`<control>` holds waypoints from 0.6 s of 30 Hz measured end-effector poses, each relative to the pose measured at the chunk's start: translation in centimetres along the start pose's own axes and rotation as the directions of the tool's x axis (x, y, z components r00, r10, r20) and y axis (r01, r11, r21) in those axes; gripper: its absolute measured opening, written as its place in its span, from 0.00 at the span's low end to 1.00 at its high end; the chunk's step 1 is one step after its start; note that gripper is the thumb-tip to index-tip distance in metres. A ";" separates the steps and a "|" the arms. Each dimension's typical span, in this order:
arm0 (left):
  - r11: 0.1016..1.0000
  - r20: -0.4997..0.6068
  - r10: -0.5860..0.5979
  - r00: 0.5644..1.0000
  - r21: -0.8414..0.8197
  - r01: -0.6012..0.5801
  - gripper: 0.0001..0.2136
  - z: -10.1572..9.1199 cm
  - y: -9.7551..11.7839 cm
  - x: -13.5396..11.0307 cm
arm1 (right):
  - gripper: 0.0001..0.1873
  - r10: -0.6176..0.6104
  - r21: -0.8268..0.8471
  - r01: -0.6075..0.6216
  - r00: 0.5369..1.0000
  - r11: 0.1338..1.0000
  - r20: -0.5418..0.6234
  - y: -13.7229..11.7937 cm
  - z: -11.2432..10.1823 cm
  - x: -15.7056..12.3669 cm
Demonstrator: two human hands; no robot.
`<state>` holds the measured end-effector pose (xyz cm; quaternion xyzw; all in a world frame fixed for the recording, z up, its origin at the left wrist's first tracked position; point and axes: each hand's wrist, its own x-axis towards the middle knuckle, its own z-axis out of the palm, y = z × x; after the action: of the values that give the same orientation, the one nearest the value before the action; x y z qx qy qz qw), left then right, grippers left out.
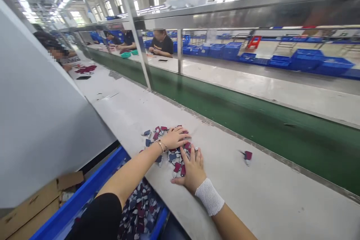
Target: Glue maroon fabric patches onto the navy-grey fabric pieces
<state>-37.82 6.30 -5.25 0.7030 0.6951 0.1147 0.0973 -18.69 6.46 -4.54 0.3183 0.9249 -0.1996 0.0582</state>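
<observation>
From my remote seat I watch the left hand [176, 137] reach in from the lower left. The forearm stretches long across the white worktable [253, 195], with a black sleeve at the upper arm and a bracelet [161, 144] at the wrist. The hand lies palm down on the far side of the pile of small red, blue and white pieces [172, 156]. Its fingers are close together and bent lightly over the top pieces, and I cannot tell whether any piece is pinched beneath them.

The right hand [193, 169] comes in from the lower right, with a white mesh band [209, 196] around the wrist. It rests flat on the near right edge of the pile, fingers straight and a little spread and thumb out to the left, gripping nothing. The pile sits between and under both hands, and pieces poke out from beneath the right fingertips.

One stray piece [248, 155] lies well apart to the right, near the green belt [253, 120]. A blue crate [84, 195] holding more such pieces stands below the table edge under the left arm.
</observation>
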 end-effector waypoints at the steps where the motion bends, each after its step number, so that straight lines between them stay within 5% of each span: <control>1: 0.999 -0.016 -0.039 0.999 -0.007 0.039 0.16 0.0 -0.2 -1.6 | 0.71 -0.029 0.000 0.029 1.000 1.000 0.012 -1.0 0.5 -0.3; 7: 0.970 -0.124 -0.241 0.963 -0.063 0.235 0.13 -0.4 0.5 -12.7 | 0.62 -0.203 0.004 0.203 0.976 0.979 0.079 -8.1 5.3 -4.2; 12: 0.903 -0.238 -0.430 0.871 -0.108 0.416 0.15 0.2 2.9 -21.4 | 0.59 -0.397 0.041 0.395 0.908 0.918 0.136 -12.9 9.2 -8.6; 15: 0.850 -0.306 -0.525 0.794 -0.131 0.511 0.21 -0.1 2.5 -24.6 | 0.52 -0.468 0.052 0.465 0.874 0.884 0.134 -10.8 7.6 -8.8; 18: 0.802 -0.354 -0.589 0.727 -0.148 0.578 0.24 -1.5 -0.5 -24.8 | 0.36 -0.287 -0.075 0.280 0.951 0.957 -0.118 -2.9 3.0 -6.1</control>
<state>-38.97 -18.48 -4.62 0.4111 0.8840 0.2225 0.0006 -15.66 -0.31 -4.89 0.1925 0.9681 -0.1587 -0.0213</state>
